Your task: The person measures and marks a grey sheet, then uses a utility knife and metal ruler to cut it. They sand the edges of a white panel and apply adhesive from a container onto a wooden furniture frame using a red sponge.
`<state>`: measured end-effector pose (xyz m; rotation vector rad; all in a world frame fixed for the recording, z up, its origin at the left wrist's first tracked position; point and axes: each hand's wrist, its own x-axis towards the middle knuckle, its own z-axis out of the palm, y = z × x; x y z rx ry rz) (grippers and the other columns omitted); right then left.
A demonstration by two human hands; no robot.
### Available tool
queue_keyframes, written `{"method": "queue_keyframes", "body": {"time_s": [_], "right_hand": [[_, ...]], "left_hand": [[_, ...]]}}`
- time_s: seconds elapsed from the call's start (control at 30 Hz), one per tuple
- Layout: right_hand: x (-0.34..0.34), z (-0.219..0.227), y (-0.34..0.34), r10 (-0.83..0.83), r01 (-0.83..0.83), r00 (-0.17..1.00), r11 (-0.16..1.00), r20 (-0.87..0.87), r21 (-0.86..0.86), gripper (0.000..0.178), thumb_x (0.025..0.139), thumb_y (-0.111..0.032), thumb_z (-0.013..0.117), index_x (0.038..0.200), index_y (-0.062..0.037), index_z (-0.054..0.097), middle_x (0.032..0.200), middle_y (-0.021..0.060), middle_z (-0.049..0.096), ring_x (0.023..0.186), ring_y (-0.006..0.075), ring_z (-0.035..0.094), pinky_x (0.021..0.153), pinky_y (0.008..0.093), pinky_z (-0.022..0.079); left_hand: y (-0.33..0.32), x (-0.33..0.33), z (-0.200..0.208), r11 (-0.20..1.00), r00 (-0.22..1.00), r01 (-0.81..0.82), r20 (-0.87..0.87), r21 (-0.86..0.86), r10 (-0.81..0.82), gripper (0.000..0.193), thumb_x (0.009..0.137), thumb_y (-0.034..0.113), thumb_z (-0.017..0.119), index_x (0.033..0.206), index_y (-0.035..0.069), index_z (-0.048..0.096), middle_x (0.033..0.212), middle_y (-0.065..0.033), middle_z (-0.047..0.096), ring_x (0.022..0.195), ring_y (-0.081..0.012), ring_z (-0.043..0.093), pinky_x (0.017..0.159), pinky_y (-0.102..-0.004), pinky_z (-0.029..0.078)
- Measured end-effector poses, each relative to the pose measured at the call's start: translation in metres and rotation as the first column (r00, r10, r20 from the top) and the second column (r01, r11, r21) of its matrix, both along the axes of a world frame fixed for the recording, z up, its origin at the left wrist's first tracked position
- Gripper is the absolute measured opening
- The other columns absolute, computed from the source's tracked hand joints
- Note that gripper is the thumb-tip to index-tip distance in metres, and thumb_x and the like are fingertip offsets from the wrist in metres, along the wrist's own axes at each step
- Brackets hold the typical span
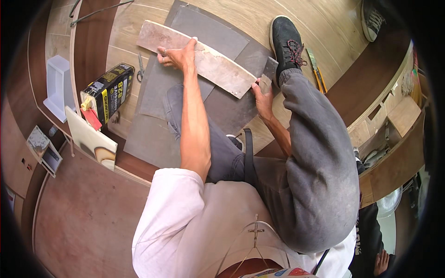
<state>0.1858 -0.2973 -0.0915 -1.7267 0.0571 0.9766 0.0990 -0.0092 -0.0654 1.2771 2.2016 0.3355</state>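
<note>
A long, narrow board (pixel 218 65) with a stained, whitish, chipped surface lies slantwise in front of me. My left hand (pixel 178 56) grips it near its left end, thumb on the face and fingers at the lower edge. By the board's right end, my right hand (pixel 263 98) is closed round a flat scraper (pixel 269 69) with a wide metal blade pointing away from me. The right fingers almost meet the board's corner; whether they touch it I cannot tell. Beneath the board are overlapping dark grey sheets (pixel 155 109) on the wood-patterned floor.
To the left stand a black and yellow adhesive can (pixel 109 90), scissors (pixel 140 67) and a white plastic tray (pixel 58 88). My shoe (pixel 286 44) is beside the scraper, with a utility knife and pliers (pixel 317 72) further right. Another person's hand (pixel 382 262) shows at lower right.
</note>
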Motion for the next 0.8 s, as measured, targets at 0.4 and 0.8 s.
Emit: {"method": "queue_keyframes", "body": {"time_s": [0.4, 0.8], "right_hand": [[0.001, -0.010, -0.002, 0.030, -0.030, 0.998, 1.000, 0.057, 0.007, 0.033, 0.090, -0.015, 0.066, 0.119, -0.0062, 0.053, 0.108, 0.0023, 0.057, 0.093, 0.0127, 0.058, 0.079, 0.0280, 0.050], [0.001, 0.002, 0.005, -0.015, 0.015, 0.999, 1.000, -0.046, -0.002, 0.032, 0.091, -0.013, 0.066, 0.120, -0.0065, 0.053, 0.106, 0.0011, 0.058, 0.090, 0.0117, 0.058, 0.077, 0.0259, 0.050]], "left_hand": [[-0.005, 0.003, 0.000, 1.000, 1.000, 0.018, -0.006, 0.022, -0.018, 0.130, 0.055, 0.036, 0.092, 0.148, -0.011, 0.014, 0.146, -0.0312, 0.009, 0.137, -0.0474, 0.015, 0.112, -0.0551, 0.026], [-0.006, -0.009, -0.003, 0.991, 0.993, 0.114, 0.003, 0.067, -0.114, 0.134, 0.054, 0.043, 0.090, 0.149, -0.010, 0.011, 0.147, -0.0303, 0.010, 0.136, -0.0510, 0.018, 0.108, -0.0610, 0.029]]}}
